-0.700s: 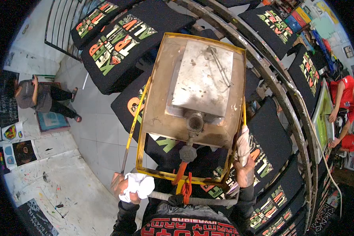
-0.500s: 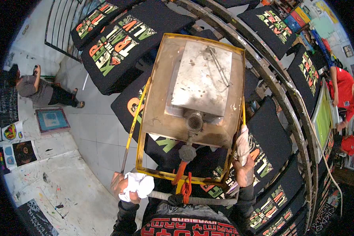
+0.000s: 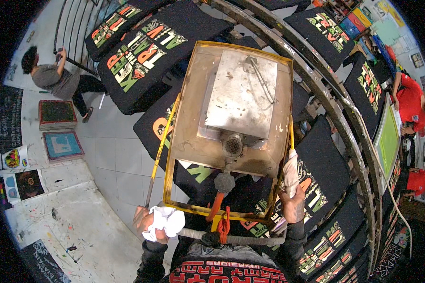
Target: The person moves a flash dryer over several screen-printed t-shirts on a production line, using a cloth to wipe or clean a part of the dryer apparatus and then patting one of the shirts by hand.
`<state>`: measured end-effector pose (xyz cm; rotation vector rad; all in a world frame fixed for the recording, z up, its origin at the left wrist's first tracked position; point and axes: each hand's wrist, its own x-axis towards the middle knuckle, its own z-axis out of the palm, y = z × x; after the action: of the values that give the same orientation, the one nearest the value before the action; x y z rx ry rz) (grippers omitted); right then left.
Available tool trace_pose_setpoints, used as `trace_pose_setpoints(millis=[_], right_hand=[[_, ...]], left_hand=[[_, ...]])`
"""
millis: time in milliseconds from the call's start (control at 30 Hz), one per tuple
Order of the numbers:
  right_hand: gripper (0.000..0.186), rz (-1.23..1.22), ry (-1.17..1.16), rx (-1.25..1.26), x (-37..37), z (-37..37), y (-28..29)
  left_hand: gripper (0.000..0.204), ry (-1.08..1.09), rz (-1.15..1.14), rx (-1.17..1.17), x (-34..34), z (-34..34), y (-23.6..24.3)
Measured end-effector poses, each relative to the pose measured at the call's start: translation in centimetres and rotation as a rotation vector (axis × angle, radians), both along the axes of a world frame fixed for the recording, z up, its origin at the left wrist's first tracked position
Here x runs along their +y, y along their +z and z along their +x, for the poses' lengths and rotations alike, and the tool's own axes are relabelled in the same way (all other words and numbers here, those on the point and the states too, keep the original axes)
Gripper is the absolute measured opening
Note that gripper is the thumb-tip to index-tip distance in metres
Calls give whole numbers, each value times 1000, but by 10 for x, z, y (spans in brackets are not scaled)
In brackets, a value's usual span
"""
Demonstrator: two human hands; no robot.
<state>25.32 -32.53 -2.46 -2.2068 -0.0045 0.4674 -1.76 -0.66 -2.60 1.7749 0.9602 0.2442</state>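
In a print workshop seen through the head camera I follow from afar, two bare hands steady a metal heater unit set in a yellow frame above black shirts laid out with multicoloured prints. The left hand has its fingers curled in, gripping a bunched white cloth at the lower end of a yellow pole. The right hand closes its fingers on the lower end of a cloth-wrapped handle beside the frame's right edge; I cannot make out every fingertip. An orange hose runs from the unit's near end toward a grey bar, where a red cord is knotted before the wearer's waist. To the left, a co-worker in a grey top stands with hands raised. At far right, red-sleeved arms reach to a green screen. Beyond the unit, black shirts lie in a row, while dark metal rails curve past on the right.
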Motion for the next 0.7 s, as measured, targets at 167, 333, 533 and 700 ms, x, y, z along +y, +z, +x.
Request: trace_pose_setpoints(millis=[167,333,533,700], right_hand=[[49,-15,3,-15,-3,0,-5],[48,-6,-44,11,3,0,1],[48,-5,-20,30,4,0,5],[48,-8,-9,-11,2,0,0]], left_hand=[[53,-14,28,-19,-3,18,21],[51,-150,377,-43,-2,49,55],[53,-98,281,17,4,26,27],[47,18,117,-68,-3,14,6]])
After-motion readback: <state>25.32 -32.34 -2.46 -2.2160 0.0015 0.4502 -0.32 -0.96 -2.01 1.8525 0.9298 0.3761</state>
